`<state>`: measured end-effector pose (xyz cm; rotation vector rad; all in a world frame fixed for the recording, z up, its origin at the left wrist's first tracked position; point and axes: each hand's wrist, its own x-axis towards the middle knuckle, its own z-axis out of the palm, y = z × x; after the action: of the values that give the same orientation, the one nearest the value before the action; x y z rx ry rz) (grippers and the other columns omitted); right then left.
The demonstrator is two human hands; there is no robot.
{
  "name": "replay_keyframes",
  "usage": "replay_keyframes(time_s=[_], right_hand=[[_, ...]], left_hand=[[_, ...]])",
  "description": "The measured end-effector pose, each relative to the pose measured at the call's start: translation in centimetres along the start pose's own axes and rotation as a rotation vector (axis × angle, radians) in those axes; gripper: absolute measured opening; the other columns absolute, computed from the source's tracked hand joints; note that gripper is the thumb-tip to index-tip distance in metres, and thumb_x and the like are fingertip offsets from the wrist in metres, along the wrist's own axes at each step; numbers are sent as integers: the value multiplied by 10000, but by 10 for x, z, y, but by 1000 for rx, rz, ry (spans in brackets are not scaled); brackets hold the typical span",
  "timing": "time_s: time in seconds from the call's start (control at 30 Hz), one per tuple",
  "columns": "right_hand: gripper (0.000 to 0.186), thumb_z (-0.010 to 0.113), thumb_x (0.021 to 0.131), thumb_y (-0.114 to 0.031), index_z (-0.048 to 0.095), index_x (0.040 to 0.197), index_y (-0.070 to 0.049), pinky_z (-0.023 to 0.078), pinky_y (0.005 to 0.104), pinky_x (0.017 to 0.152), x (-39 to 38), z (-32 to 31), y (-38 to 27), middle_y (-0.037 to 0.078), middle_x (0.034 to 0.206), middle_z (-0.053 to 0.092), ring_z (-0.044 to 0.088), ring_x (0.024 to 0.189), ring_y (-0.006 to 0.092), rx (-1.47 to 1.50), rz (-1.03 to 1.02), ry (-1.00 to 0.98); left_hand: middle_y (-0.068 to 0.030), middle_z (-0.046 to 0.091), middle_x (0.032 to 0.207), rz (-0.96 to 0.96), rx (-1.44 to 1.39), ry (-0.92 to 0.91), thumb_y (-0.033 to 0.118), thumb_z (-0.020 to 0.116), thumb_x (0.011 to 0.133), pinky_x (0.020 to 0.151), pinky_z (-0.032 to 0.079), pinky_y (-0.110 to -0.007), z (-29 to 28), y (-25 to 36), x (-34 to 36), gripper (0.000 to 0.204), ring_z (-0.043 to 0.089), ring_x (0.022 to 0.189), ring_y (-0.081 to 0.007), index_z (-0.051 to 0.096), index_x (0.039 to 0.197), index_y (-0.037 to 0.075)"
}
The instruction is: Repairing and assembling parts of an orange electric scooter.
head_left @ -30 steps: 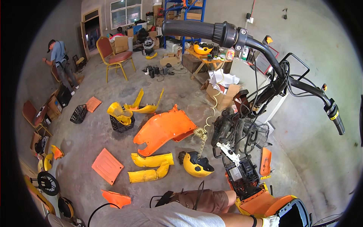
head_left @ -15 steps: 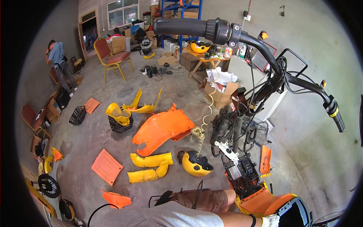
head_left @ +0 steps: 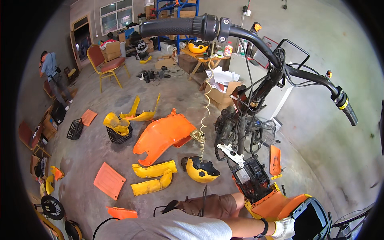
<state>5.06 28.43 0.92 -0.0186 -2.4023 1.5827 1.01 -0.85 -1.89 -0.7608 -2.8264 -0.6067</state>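
My left hand [head_left: 284, 229], in a white glove with a black band at the wrist, reaches in from the lower edge. Its fingers are curled closed at the near rim of a grey-edged dark opening [head_left: 311, 219] in the scooter's rear body. What they grip, if anything, is hidden. An orange body panel [head_left: 276, 205] with yellow edges lies just beyond the hand. Farther forward, the scooter's exposed frame holds a black compartment [head_left: 251, 176] and a white bracket [head_left: 232, 155]. My right hand is out of view.
Handlebars [head_left: 256, 36] arch across the upper right. A yellow helmet [head_left: 203, 170], a large orange panel [head_left: 164, 135], yellow curved panels [head_left: 154, 169] and an orange plate [head_left: 109, 181] lie on the floor. A coiled hose [head_left: 205, 116] hangs above it. Another person [head_left: 52, 68] stands far left.
The view has shifted, so the scooter and floor parts sit farther left in the picture. More of my gloved left hand and forearm shows, still beside the opening's rim.
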Motion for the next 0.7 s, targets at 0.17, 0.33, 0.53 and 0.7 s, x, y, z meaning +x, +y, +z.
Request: replay_keyframes(time_s=[0.17,0.33,0.53,0.7], right_hand=[[282,546,1115,-289,673,1236,-68,548,348,735,-3,3,-11,93,1017,706,672,854,184,-127,-29,-19],[331,555,1100,-244,659,1360,-68,563,351,791,-5,5,-25,134,1136,731,702,933,211,-258,-46,-35],[450,566,1082,-191,643,1508,-68,580,355,858,5,-7,-22,183,1280,761,739,1029,243,-516,-25,-70],[500,633,1009,-123,651,1509,-131,588,438,698,21,-18,-3,214,1215,788,770,809,341,-761,-588,-124]], left_hand=[[-113,776,873,-19,-28,0,836,716,747,789,572,-480,2,1,0,723,744,892,-343,790,999,162],[-137,776,891,-52,-86,-34,767,782,711,849,563,-483,4,-1,2,701,726,944,-362,795,987,122],[-165,775,912,-141,-188,-88,684,861,667,922,552,-488,7,-3,4,684,705,1006,-384,801,973,75],[-162,765,899,-112,-176,-101,696,840,691,905,547,-482,3,-3,5,716,683,953,-381,789,1000,52]])
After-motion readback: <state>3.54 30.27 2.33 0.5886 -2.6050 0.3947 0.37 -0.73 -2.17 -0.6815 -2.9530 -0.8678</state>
